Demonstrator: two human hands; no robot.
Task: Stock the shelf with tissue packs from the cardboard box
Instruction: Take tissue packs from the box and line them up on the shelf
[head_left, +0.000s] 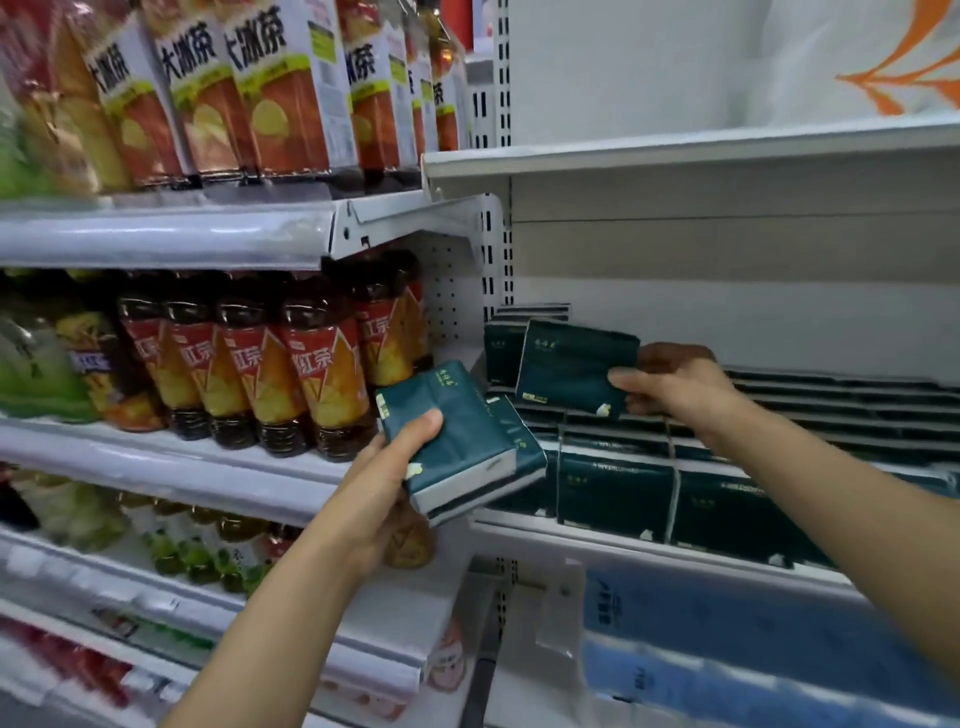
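Open room above the stocked tissue packs (613, 493), under the next white shelf (675, 156); back panel bare. Left hand (382, 478) grips a dark green tissue pack (447, 441), tilted, just off the shelf's left front corner. Right hand (670, 384) pinches another pack (574, 366) upright above the rows, thumb on front. Packs dark green w/ small white mark, white edges. Tea bottles (270, 364) on shelves to the left; store aisle.

A right hand (670, 382) holds a tissue pack (574, 366) above the shelf (597, 535); the left hand (387, 467) grips another pack (457, 441) beside it.
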